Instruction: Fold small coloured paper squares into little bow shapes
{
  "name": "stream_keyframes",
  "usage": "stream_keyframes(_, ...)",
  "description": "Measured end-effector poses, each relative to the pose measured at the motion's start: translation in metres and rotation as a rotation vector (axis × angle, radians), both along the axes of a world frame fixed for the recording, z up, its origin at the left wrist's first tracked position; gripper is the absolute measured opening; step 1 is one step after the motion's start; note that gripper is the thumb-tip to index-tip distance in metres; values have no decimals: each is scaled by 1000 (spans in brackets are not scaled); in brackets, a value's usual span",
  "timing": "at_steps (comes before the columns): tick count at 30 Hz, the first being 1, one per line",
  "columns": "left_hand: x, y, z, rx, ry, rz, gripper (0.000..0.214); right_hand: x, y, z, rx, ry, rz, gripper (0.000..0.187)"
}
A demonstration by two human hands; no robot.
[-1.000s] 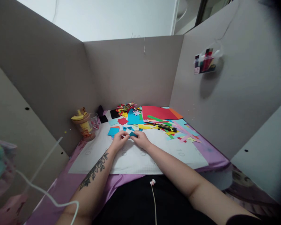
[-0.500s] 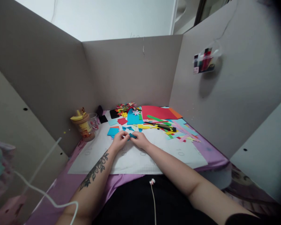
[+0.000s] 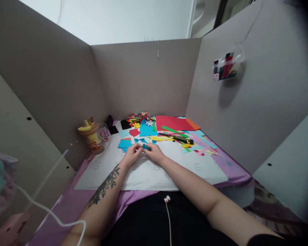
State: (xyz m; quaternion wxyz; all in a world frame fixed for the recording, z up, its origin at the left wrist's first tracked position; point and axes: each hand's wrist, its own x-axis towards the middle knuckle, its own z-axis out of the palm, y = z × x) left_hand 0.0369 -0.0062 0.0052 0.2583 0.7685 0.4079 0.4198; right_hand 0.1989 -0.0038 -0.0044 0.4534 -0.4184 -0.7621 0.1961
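A small folded piece of blue paper [image 3: 145, 147] is pinched between my two hands, just above the white sheet [image 3: 154, 174] on the table. My left hand [image 3: 132, 152] is closed, thumb and fingertips at the paper's left side. My right hand [image 3: 154, 152] is closed on its right side. The fingers cover part of the paper, so its exact shape is hard to make out. Just beyond the hands lie small blue folded pieces [image 3: 142, 140]. Blue paper squares [image 3: 125, 145] rest to the left of my left hand.
A yellow-and-black utility knife [image 3: 179, 138] lies among paper strips [image 3: 200, 143] on the right. Behind are red sheets [image 3: 170, 123] and a pile of folded paper stars [image 3: 140, 118]. A lidded cup [image 3: 92, 138] stands at left. Grey panels [image 3: 146, 78] enclose the table.
The blue paper has turned slightly between my fingers and shows a little more of its surface. Both hands stay in nearly the same place.
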Motion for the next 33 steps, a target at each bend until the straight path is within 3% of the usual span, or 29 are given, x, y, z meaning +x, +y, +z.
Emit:
stream_keyframes(17,-1,1,-6,36,221,40,23,1,-1,3,-33,66,-61,23)
stream_keyframes(33,1,-2,-4,44,236,26,24,2,1,2,-26,87,-27,32)
